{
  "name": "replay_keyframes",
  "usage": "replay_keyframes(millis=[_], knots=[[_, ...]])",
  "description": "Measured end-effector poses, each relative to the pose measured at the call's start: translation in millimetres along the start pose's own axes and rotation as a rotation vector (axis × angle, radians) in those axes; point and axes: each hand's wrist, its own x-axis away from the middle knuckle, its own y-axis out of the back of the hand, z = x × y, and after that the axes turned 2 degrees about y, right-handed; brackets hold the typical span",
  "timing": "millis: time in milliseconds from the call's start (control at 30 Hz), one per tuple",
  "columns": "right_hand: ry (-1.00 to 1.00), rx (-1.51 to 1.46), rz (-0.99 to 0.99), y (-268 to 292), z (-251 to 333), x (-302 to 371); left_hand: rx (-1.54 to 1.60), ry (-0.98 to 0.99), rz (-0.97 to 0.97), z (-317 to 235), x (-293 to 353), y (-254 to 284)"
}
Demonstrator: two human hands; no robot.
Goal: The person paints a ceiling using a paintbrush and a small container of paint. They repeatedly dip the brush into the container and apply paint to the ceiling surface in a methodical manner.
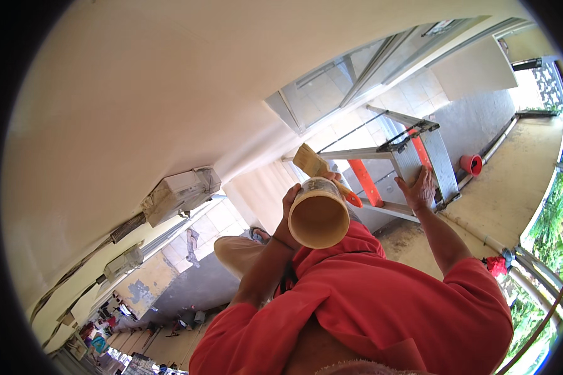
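My left hand (pixel 289 207) is wrapped round a cream plastic tub (pixel 319 217), its round mouth facing me and its inside a tan colour. A wide paintbrush (pixel 311 162) with pale yellowish bristles lies across the tub's far side. The brush's orange handle end sticks out on the right, and I cannot make out how it is held. To the right, my right hand (pixel 421 189) grips a rail of an aluminium stepladder (pixel 408 164), thumb on one side and fingers on the other. Orange strips run along the ladder.
A cream wall (pixel 137 94) fills the upper left, carrying a boxy fixture (pixel 180 195) with cables. Windows (pixel 338 81) are set in it farther right. Beyond the ladder, a red bucket (pixel 471 165) stands near a pipe (pixel 503 140) and a low ledge. Various items lie at the lower left.
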Motion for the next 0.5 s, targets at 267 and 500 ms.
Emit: replay_keyframes(millis=[267,500], knots=[[0.040,-0.035,-0.024,-4,-14,4,0.176,-0.219,-0.026,11,16,-9],[0.008,-0.035,0.056,-8,-15,-1,0.118,-0.333,-0.004,16,12,-22]])
